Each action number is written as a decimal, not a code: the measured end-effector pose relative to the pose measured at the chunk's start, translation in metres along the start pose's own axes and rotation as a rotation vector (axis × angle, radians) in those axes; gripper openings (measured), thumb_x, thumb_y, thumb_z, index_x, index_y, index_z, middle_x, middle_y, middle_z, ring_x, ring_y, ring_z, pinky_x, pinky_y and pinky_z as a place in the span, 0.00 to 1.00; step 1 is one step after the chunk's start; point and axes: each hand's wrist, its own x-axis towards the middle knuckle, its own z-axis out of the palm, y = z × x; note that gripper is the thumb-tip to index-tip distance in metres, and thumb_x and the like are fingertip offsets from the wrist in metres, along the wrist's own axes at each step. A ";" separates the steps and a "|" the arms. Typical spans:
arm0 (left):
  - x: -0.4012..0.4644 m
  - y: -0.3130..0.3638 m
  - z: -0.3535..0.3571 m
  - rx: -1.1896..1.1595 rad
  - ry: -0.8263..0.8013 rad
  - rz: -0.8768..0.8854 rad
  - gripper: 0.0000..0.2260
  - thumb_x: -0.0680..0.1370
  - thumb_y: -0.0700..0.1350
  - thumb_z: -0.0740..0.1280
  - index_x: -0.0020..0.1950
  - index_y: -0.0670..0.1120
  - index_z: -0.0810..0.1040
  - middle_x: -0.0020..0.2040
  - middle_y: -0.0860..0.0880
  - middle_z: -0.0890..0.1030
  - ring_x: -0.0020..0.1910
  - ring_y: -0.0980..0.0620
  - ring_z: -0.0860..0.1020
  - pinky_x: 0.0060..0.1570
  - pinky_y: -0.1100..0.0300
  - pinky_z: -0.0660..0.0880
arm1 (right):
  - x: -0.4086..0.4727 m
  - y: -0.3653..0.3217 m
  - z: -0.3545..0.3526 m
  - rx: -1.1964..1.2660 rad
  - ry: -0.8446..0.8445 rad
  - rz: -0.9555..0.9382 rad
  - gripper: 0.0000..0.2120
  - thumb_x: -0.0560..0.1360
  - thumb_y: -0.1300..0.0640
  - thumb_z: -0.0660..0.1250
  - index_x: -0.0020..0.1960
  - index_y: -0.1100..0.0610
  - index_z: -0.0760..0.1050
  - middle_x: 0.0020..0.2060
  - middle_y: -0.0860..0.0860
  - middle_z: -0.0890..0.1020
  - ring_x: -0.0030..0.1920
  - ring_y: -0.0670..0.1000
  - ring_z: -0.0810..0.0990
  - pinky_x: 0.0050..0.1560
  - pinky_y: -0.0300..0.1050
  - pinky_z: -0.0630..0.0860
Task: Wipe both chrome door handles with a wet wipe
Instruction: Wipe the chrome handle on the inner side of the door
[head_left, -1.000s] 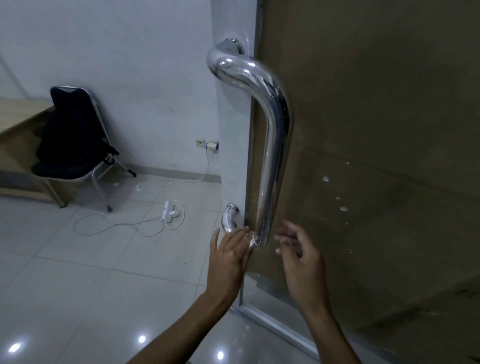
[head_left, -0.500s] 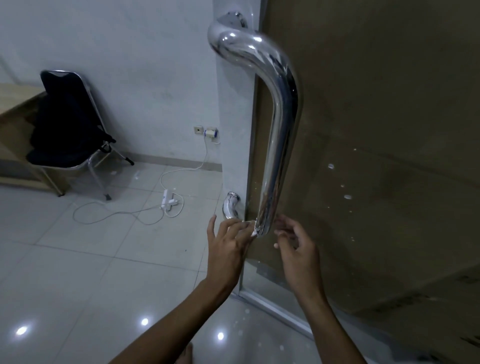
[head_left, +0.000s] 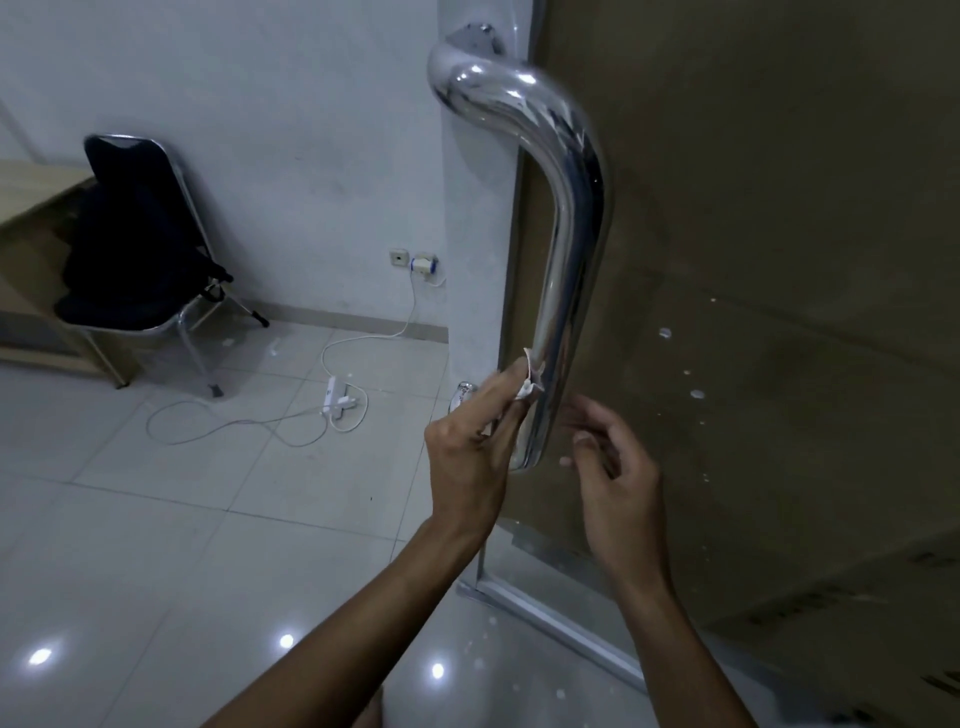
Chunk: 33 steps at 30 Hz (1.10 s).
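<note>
One hand, the left hand (head_left: 470, 447), is pinching the wet wipe (head_left: 529, 383) against the chrome handle (head_left: 563, 291), now higher up its shaft, so wiping is progressing; the right hand (head_left: 615, 467) is hovering loosely curled, empty, beside it.

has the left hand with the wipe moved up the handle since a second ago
Yes. The left hand and wet wipe have climbed the chrome handle, from its bottom end to a little above it.
</note>
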 end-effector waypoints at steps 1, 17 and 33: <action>-0.004 -0.002 0.001 0.013 0.000 -0.005 0.16 0.77 0.42 0.69 0.65 0.46 0.77 0.58 0.61 0.79 0.52 0.71 0.78 0.54 0.72 0.75 | 0.000 0.000 0.000 0.003 0.001 -0.011 0.18 0.80 0.64 0.62 0.60 0.42 0.78 0.54 0.37 0.82 0.57 0.42 0.80 0.57 0.55 0.80; -0.061 -0.070 -0.013 0.531 -0.348 0.149 0.17 0.68 0.37 0.78 0.56 0.43 0.84 0.53 0.46 0.85 0.54 0.48 0.83 0.66 0.43 0.68 | -0.012 0.031 0.002 -0.051 -0.050 0.143 0.16 0.80 0.58 0.64 0.59 0.38 0.78 0.54 0.34 0.82 0.53 0.36 0.80 0.53 0.38 0.81; 0.022 0.033 0.007 -0.234 0.041 -0.231 0.15 0.74 0.53 0.69 0.60 0.52 0.81 0.52 0.58 0.84 0.49 0.61 0.83 0.51 0.68 0.78 | -0.008 0.010 -0.010 0.074 0.081 0.047 0.19 0.80 0.64 0.61 0.53 0.41 0.80 0.50 0.38 0.84 0.49 0.41 0.83 0.43 0.33 0.79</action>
